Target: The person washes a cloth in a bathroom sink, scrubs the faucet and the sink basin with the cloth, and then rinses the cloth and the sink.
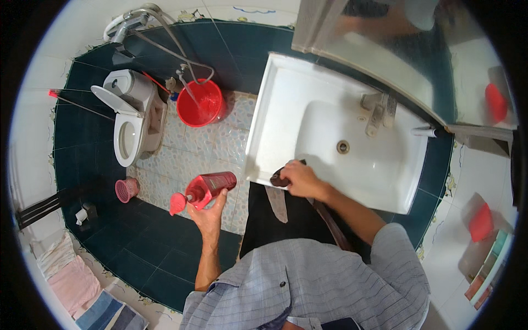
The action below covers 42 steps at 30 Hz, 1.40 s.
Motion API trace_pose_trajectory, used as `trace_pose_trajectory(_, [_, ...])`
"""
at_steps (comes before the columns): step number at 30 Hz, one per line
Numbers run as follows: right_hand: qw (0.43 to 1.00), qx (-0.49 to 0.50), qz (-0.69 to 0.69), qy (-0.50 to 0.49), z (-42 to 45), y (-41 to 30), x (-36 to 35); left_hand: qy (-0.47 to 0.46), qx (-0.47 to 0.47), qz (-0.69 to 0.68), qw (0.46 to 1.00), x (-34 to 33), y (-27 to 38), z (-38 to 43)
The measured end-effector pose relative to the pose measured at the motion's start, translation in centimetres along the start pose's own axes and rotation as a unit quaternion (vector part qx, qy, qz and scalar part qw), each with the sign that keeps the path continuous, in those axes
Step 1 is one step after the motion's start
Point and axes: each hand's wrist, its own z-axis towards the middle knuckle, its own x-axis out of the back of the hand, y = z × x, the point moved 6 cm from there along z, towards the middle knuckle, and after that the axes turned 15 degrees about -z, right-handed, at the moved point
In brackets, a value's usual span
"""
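Note:
My left hand (210,216) grips a red pump bottle (214,184), tilted so its pump head points to the left, over the tiled floor. A dark brown cloth (279,177) is bunched under the fingers of my right hand (301,179), on the front left corner of the white washbasin (272,119). The fingers hide part of the cloth. To the right of that hand, the basin's bowl holds a metal drain (343,147), with a whitish-stained faucet (375,117) behind it.
Water runs from a wall tap (181,72) into a red bucket (201,105). Left of it stands a white toilet (130,136) with its lid raised. A pink basket (127,189) sits on the floor. Above the basin is a mirror cabinet (371,62). Towels (74,284) hang at lower left.

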Motion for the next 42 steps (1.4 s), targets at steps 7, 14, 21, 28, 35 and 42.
trace_pose_trajectory(7, [0.877, -0.157, 0.442, 0.108, 4.8, 8.8, 8.4, 0.033, 0.018, -0.032, 0.999, 0.2, 0.5, -0.1])
trace_pose_trajectory(14, [0.946, -0.162, -0.112, 0.259, 8.5, 5.2, 4.8, -0.010, 0.019, -0.016, 1.000, -1.8, 1.0, 0.3])
trace_pose_trajectory(21, [0.952, -0.101, -0.140, 0.254, 0.2, -1.2, -1.5, -0.056, -0.011, -0.024, 0.998, -5.0, 1.7, 1.6])
trace_pose_trajectory(28, [0.941, -0.121, -0.142, 0.282, -13.8, 2.8, -0.3, -0.155, -0.055, -0.028, 0.986, -13.9, 2.3, 5.1])
trace_pose_trajectory(35, [0.942, -0.225, -0.176, 0.174, -30.6, 13.5, 3.5, -0.204, -0.094, -0.083, 0.971, -22.5, 1.9, 9.0])
trace_pose_trajectory(42, [0.820, -0.524, 0.011, 0.231, -39.2, 27.4, 5.4, -0.195, -0.155, -0.027, 0.968, -25.6, 0.4, 12.6])
